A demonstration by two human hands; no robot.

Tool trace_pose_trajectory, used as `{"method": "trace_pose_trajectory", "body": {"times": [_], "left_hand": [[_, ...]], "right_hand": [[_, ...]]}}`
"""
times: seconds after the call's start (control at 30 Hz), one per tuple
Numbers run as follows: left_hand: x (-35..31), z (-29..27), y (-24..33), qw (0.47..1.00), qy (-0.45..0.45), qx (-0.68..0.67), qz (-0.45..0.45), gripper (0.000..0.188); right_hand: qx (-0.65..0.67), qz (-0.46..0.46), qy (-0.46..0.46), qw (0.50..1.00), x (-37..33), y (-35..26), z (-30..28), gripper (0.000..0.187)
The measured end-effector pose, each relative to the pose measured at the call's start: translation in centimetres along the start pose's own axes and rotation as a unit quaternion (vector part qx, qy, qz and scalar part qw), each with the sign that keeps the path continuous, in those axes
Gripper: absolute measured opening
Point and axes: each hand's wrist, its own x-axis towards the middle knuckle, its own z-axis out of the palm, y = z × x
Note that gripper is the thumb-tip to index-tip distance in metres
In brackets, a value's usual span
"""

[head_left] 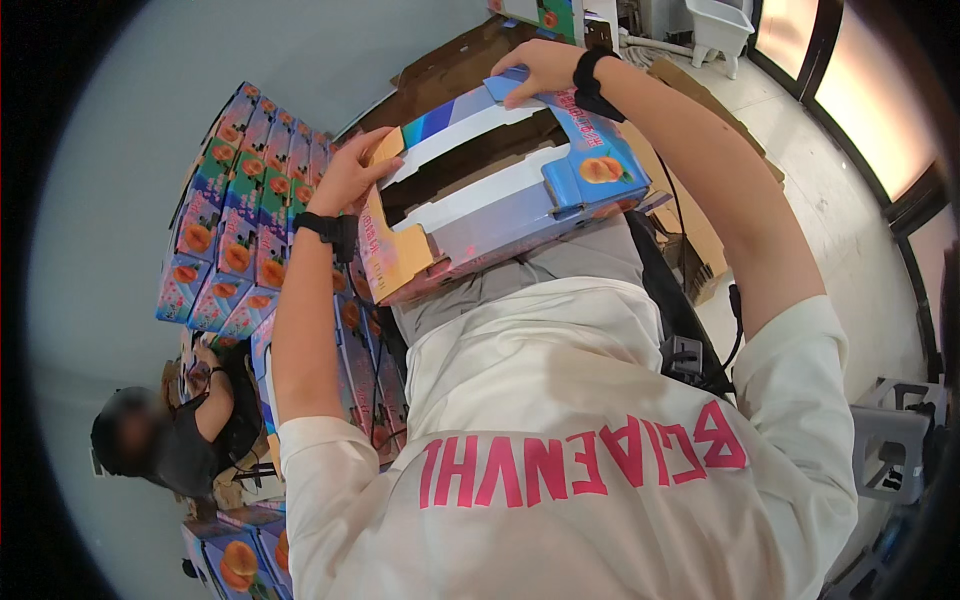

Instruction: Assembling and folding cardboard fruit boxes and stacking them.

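Observation:
A printed cardboard fruit box [500, 236] rests on my lap, tilted, with a wide cut-out opening in its top. Its printing is blue, pink and orange with peach-like fruit, and the inside looks brown and dark. My left hand [350, 172] grips the left end, thumb and fingers closed over the yellow-orange edge. At the far right corner, my right hand [543, 72] pinches the blue edge between thumb and fingers. The flaps at the near corners are folded, and the underside of the box is hidden.
Stacked printed fruit boxes [235, 235] stand along the wall at left. A person [170, 440] in dark clothing is beside them at lower left. Flat brown cardboard [440, 75] lies beyond the box. A grey stool [888, 440] stands at right, a white basin [720, 25] at far right.

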Motion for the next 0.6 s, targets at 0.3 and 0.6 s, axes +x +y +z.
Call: {"method": "trace_pose_trajectory", "body": {"times": [0.3, 0.6], "left_hand": [[0.2, -0.2, -0.1, 0.997, 0.004, -0.077, -0.024, 0.06], [-0.5, -1.3, -1.0, 0.991, 0.061, -0.122, 0.005, 0.068]], "right_hand": [[0.047, -0.024, 0.043, 0.998, 0.0, 0.7, 0.0, 0.07], [0.127, -0.008, 0.049, 0.991, -1.0, 1.4, 0.8, 0.065]]}}
